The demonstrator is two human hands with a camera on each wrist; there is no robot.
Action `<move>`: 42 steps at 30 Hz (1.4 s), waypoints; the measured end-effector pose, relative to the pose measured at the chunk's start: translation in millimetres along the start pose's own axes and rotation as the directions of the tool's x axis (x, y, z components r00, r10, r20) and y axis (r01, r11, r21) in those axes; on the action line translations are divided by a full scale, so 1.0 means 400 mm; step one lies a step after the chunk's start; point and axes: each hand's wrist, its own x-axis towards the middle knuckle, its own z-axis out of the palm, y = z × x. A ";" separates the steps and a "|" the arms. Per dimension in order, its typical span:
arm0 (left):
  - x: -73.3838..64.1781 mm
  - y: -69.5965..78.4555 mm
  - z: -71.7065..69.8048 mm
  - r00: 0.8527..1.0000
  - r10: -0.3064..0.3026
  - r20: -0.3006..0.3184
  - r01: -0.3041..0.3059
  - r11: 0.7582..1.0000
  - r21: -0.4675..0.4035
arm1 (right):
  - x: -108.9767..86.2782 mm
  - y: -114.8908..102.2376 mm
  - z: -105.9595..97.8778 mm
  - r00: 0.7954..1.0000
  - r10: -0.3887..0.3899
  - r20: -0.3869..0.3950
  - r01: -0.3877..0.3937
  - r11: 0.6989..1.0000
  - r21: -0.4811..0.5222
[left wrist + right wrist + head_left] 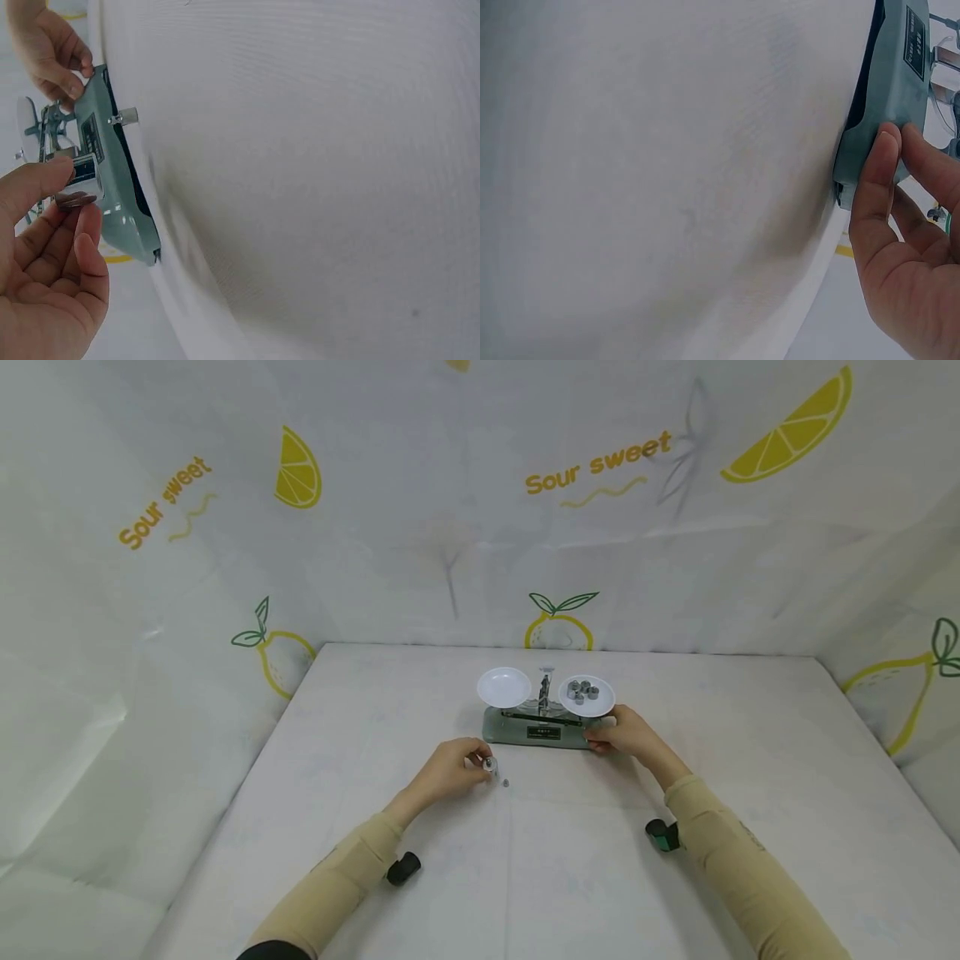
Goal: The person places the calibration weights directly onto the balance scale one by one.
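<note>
A green balance scale (522,731) stands on the white table, with a white pan on each side. Several small grey metal pieces lie in its right pan (606,703); the left pan (504,685) has nothing on it. My left hand (456,767) pinches a shiny cylindrical metal weight (88,184) between thumb and fingers, in front of the scale's left end. Just right of it, a smaller metal weight (506,783) is on the table. My right hand (626,735) grips the right end of the scale's base (885,97), fingertips against its front and top.
White cloth covers the table (570,877), which meets a white backdrop (405,568) printed with lemons right behind the scale. Black wrist devices hang under both forearms, one at the left (403,868) and one at the right (663,835).
</note>
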 end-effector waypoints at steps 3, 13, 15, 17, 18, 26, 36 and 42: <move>-0.004 0.010 -0.013 1.000 0.009 -0.026 -0.009 1.000 -0.012 | -0.003 0.000 0.001 1.000 0.003 -0.002 -0.003 1.000 0.002; 0.009 0.037 -0.045 0.994 0.065 -0.088 -0.063 0.998 0.029 | -0.002 0.002 0.002 1.000 -0.003 -0.003 0.003 1.000 0.019; 0.015 0.046 -0.050 0.993 0.070 -0.095 -0.067 0.997 0.035 | -0.002 0.002 0.002 1.000 -0.002 -0.002 0.002 1.000 0.024; 0.021 0.053 -0.055 0.992 0.076 -0.102 -0.072 0.997 0.043 | -0.002 0.002 0.002 1.000 0.000 -0.004 0.000 1.000 0.023; 0.025 0.057 -0.057 0.991 0.078 -0.106 -0.073 0.996 0.046 | -0.001 0.003 0.002 1.000 0.001 -0.005 -0.001 1.000 0.023; 0.054 0.090 -0.069 0.985 0.082 -0.149 -0.074 0.996 0.055 | 0.003 0.010 0.001 1.000 0.006 -0.009 -0.005 1.000 0.010; 0.113 0.135 -0.100 0.955 0.092 -0.281 -0.087 0.996 0.030 | 0.000 0.006 -0.002 1.000 0.007 -0.010 -0.007 1.000 0.015; 0.150 0.145 -0.107 0.946 0.061 -0.320 -0.050 0.998 0.043 | -0.002 0.007 0.001 1.000 0.005 -0.008 -0.005 1.000 0.021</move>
